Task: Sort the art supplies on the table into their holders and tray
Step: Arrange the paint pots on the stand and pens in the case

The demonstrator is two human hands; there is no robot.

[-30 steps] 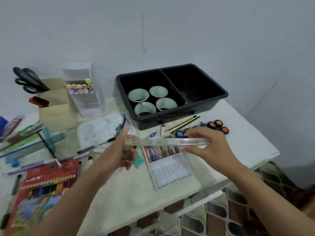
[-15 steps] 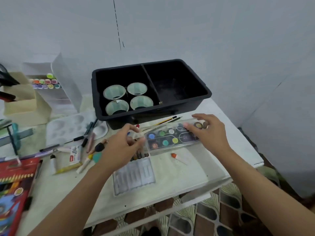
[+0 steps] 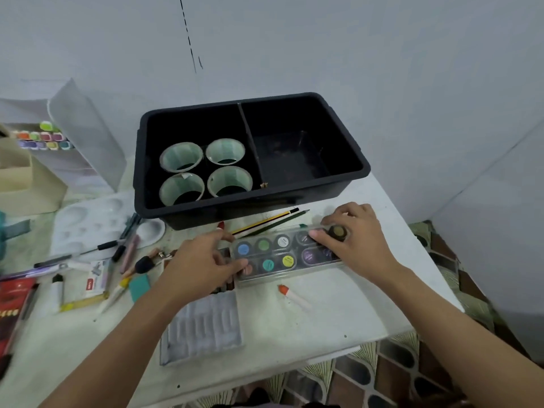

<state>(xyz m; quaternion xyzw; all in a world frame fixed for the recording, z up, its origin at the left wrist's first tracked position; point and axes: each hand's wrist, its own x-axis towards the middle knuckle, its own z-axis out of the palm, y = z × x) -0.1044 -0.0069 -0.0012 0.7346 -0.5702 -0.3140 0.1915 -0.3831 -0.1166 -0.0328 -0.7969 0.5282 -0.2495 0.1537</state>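
A clear flat case of round paint pots [image 3: 282,254] lies on the white table in front of the black two-part tray [image 3: 250,204]. My left hand [image 3: 200,260] pinches the case's left end. My right hand [image 3: 359,240] holds its right end, fingers curled over the far edge and thumb on the lid. The tray's left half holds several pale green cups [image 3: 181,157]; its right half [image 3: 294,160] holds nothing. Two pencils [image 3: 265,223] lie between tray and case. A white crayon with an orange tip [image 3: 294,295] lies just in front of the case.
An open pastel box [image 3: 203,325] sits below my left hand. Brushes, tubes and an eraser [image 3: 138,287] are scattered at left by a white palette [image 3: 88,222]. A marker holder [image 3: 79,128] and beige organizer [image 3: 17,178] stand back left. The table's edge [image 3: 412,290] drops off at right.
Both hands have lowered the clear lid over the paint pots, from edge-on above the table to flat on the table. My view has swung right and closer to the tray.
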